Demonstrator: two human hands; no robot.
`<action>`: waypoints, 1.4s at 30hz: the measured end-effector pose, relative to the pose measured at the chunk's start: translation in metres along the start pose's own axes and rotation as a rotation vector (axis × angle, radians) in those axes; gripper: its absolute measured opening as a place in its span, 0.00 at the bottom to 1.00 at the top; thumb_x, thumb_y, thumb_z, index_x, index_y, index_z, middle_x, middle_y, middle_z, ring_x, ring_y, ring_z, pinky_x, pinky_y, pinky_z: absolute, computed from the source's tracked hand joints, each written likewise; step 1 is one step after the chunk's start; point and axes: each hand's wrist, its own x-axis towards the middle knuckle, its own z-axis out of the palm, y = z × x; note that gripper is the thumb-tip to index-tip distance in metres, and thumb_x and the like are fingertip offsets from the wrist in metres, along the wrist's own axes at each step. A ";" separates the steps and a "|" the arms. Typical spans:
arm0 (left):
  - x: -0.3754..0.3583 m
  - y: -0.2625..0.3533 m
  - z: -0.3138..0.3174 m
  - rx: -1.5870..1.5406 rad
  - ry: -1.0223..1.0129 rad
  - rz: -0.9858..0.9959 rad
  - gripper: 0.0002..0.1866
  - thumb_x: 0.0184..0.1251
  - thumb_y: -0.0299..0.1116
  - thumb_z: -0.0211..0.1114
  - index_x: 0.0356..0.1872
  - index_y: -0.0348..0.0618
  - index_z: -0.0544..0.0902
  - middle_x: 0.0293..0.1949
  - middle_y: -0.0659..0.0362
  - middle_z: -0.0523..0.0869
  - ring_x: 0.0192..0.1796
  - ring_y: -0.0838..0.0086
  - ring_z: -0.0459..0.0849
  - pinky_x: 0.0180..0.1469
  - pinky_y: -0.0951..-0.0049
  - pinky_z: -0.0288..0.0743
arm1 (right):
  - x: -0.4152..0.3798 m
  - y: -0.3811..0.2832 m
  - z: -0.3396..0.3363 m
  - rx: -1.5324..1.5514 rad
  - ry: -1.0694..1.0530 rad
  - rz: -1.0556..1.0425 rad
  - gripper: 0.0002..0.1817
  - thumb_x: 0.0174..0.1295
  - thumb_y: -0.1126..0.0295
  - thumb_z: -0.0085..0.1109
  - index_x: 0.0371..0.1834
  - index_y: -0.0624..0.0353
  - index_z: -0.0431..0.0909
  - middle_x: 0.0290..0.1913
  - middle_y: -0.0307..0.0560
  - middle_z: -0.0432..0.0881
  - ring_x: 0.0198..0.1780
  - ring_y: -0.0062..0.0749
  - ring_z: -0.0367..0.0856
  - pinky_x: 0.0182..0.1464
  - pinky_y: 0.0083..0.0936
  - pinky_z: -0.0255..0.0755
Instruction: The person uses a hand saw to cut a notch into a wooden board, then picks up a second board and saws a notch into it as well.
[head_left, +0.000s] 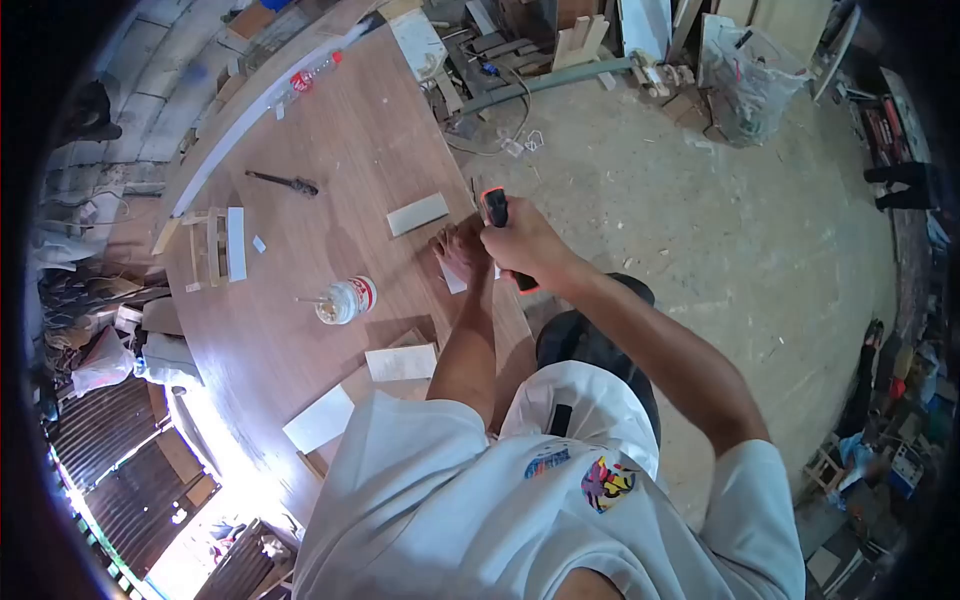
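My right hand (522,240) is wrapped round the handle of a black and orange tool (494,205) at the table's right edge. Beside it my left hand (464,250) presses down on a white piece (454,280), with its fingers bent over the wooden table (390,150). What lies under the two hands is partly hidden. Just above my left hand lies a white block (417,214). To the left stands a jar (347,300) with a red label and a stick in it.
White boards (401,363) (320,420) lie near my body. A small wooden frame (207,248), a dark tool (282,182) and a plastic bottle (315,72) are farther off. Beyond the table's right side are a pipe (540,85) and a clear bag (752,90).
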 end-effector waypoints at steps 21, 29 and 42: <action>0.014 -0.001 0.001 -0.124 -0.025 -0.056 0.13 0.48 0.46 0.66 0.30 0.50 0.83 0.37 0.58 0.82 0.48 0.64 0.77 0.51 0.62 0.63 | 0.069 0.041 0.009 -0.043 0.123 0.031 0.03 0.52 0.81 0.46 0.27 0.62 0.68 0.20 0.46 0.72 0.15 0.30 0.72 0.14 0.30 0.64; 0.021 0.005 -0.001 0.017 0.131 -0.018 0.11 0.54 0.37 0.63 0.18 0.45 0.79 0.26 0.56 0.81 0.37 0.63 0.78 0.48 0.61 0.65 | -0.080 -0.032 -0.023 0.146 0.091 -0.065 0.05 0.59 0.75 0.52 0.34 0.61 0.66 0.19 0.40 0.68 0.15 0.23 0.69 0.15 0.24 0.63; 0.024 0.013 -0.005 0.026 0.228 -0.050 0.15 0.57 0.35 0.58 0.14 0.40 0.80 0.23 0.54 0.80 0.36 0.63 0.79 0.49 0.62 0.65 | -0.104 0.006 -0.045 0.094 0.315 -0.082 0.09 0.58 0.73 0.56 0.37 0.66 0.70 0.21 0.38 0.72 0.17 0.20 0.72 0.16 0.23 0.65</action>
